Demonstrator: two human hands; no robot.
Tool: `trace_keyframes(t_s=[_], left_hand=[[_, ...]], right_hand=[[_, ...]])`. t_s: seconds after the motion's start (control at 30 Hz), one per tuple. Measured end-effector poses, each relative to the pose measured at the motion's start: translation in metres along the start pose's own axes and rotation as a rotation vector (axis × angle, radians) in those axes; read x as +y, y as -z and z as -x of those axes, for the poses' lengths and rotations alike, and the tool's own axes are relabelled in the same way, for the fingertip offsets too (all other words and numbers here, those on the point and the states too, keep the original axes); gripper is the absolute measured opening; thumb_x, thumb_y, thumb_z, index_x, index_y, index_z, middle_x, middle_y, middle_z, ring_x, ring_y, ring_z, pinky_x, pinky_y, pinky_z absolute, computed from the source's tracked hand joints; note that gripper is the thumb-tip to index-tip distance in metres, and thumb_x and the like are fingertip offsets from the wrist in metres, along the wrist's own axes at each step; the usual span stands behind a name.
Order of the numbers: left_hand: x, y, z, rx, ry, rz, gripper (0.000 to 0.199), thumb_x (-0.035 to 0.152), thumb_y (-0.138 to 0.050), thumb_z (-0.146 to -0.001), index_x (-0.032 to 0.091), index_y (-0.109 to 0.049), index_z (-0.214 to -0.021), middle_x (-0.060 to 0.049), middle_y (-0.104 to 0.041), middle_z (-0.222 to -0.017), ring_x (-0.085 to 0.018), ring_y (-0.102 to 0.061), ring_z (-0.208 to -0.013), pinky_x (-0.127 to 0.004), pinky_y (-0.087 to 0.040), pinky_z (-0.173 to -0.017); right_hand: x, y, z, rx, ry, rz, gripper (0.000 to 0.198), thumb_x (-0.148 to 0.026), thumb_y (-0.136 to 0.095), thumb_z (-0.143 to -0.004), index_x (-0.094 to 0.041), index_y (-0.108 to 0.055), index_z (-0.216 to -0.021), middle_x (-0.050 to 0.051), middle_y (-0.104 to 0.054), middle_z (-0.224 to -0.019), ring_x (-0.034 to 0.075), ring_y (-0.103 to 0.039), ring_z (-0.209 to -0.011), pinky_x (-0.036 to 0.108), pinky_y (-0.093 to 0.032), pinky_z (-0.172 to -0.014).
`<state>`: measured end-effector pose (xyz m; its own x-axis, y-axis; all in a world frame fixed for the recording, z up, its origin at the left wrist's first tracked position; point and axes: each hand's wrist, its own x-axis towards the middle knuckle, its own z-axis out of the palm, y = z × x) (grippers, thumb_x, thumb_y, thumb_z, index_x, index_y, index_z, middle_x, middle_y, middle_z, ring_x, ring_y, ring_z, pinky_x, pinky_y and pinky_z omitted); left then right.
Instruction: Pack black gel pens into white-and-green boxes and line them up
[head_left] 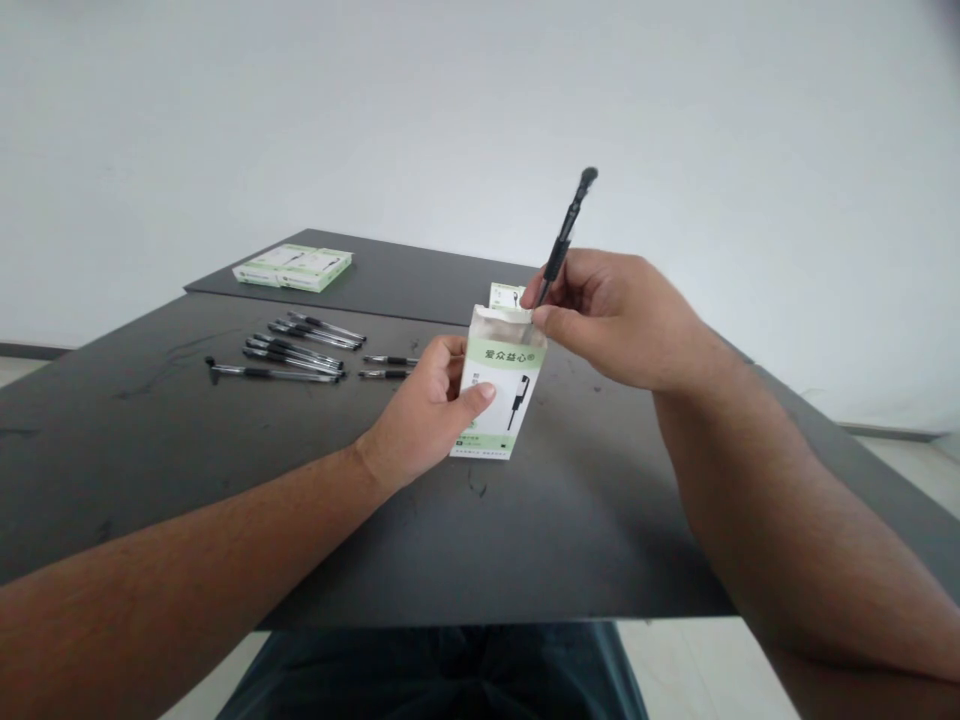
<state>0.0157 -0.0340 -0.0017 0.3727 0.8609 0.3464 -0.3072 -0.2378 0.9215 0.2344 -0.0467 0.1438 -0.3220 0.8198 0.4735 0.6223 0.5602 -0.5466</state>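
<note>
A plain pale wall rises behind the dark table.

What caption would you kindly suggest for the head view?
The left hand holds an open box; the right hand holds a pen at its mouth.

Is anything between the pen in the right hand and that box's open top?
Nothing visible: the right hand holds the pen at the mouth of the box, though fingertips hide the pen's lower end.
</note>
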Motion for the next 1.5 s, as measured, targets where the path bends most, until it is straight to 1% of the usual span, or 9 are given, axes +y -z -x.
trace_keyframes(t_s=[0.13,0.47,0.67,0.87,1.03,1.1,1.27,1.4,1.5], left_hand=[[0.0,0.0,0.0,0.009,-0.009,-0.023,0.047,0.037,-0.084,-0.102,0.023,-0.052,-0.133,-0.01,-0.082,-0.128,-0.028,-0.081,-0.116,-0.042,-0.067,-0.093],[0.002,0.0,0.0,0.017,0.016,-0.034,0.047,0.036,-0.084,-0.1,0.023,-0.051,-0.132,-0.01,-0.082,-0.127,-0.029,-0.081,-0.116,-0.043,-0.068,-0.092],[0.003,-0.001,0.0,0.006,0.006,-0.036,0.047,0.037,-0.084,-0.101,0.023,-0.052,-0.132,-0.01,-0.081,-0.127,-0.029,-0.081,-0.117,-0.042,-0.067,-0.093],[0.004,0.001,0.0,-0.012,-0.008,-0.04,0.044,0.035,-0.082,-0.102,0.023,-0.052,-0.131,-0.011,-0.081,-0.129,-0.028,-0.081,-0.116,-0.043,-0.068,-0.095],[0.001,0.001,0.0,-0.039,-0.005,-0.055,0.044,0.035,-0.082,-0.102,0.023,-0.052,-0.131,-0.012,-0.081,-0.129,-0.03,-0.081,-0.118,-0.045,-0.069,-0.097],[0.002,0.001,-0.001,-0.028,-0.048,-0.056,0.051,0.034,-0.083,-0.101,0.024,-0.05,-0.139,-0.013,-0.08,-0.134,-0.03,-0.081,-0.119,-0.046,-0.068,-0.099],[0.009,0.008,-0.004,0.017,-0.217,-0.121,0.099,0.027,-0.091,-0.092,0.037,-0.034,-0.173,-0.013,-0.066,-0.159,-0.028,-0.08,-0.118,-0.042,-0.069,-0.097],[0.019,0.012,-0.004,-0.017,-0.281,-0.215,0.084,0.024,-0.09,-0.089,0.034,-0.054,-0.164,-0.012,-0.064,-0.161,-0.028,-0.078,-0.119,-0.04,-0.068,-0.098],[0.027,0.01,-0.001,-0.021,-0.3,-0.299,0.074,0.024,-0.09,-0.089,0.027,-0.062,-0.158,-0.013,-0.069,-0.154,-0.03,-0.077,-0.121,-0.041,-0.068,-0.1]], right_hand=[[0.005,0.001,-0.001,-0.08,-0.008,0.048,0.008,-0.021,-0.08,-0.088,-0.026,-0.078,-0.093,0.0,-0.074,-0.08,0.019,-0.062,-0.071,0.036,-0.047,-0.065],[0.009,0.003,-0.001,-0.074,0.011,-0.006,0.025,-0.022,-0.079,-0.088,-0.028,-0.083,-0.112,0.001,-0.079,-0.091,0.021,-0.068,-0.081,0.036,-0.052,-0.071],[0.009,0.006,-0.002,-0.083,0.013,0.066,0.024,-0.022,-0.081,-0.086,-0.028,-0.084,-0.109,0.0,-0.077,-0.085,0.02,-0.065,-0.073,0.035,-0.047,-0.066],[0.014,0.005,-0.005,-0.076,0.001,0.122,0.004,-0.024,-0.081,-0.089,-0.026,-0.079,-0.087,-0.001,-0.073,-0.074,0.018,-0.06,-0.066,0.036,-0.042,-0.065],[0.019,0.003,-0.007,-0.032,-0.034,0.055,0.009,-0.022,-0.075,-0.093,-0.026,-0.083,-0.094,0.0,-0.076,-0.076,0.019,-0.064,-0.068,0.036,-0.045,-0.065],[0.023,0.0,-0.007,-0.019,-0.048,0.014,0.015,-0.02,-0.072,-0.093,-0.026,-0.083,-0.102,0.0,-0.076,-0.077,0.019,-0.066,-0.068,0.035,-0.047,-0.063],[0.032,-0.006,-0.008,-0.055,-0.073,-0.086,0.016,-0.022,-0.072,-0.096,-0.026,-0.082,-0.108,0.001,-0.078,-0.082,0.018,-0.069,-0.069,0.034,-0.053,-0.063],[0.031,-0.006,-0.007,-0.1,-0.087,-0.206,0.014,-0.032,-0.081,-0.097,-0.027,-0.082,-0.11,0.0,-0.075,-0.083,0.016,-0.066,-0.068,0.033,-0.055,-0.062],[0.033,-0.011,-0.007,-0.131,-0.081,-0.406,0.031,-0.052,-0.086,-0.096,-0.026,-0.081,-0.112,0.0,-0.072,-0.081,0.016,-0.065,-0.065,0.032,-0.055,-0.06]])
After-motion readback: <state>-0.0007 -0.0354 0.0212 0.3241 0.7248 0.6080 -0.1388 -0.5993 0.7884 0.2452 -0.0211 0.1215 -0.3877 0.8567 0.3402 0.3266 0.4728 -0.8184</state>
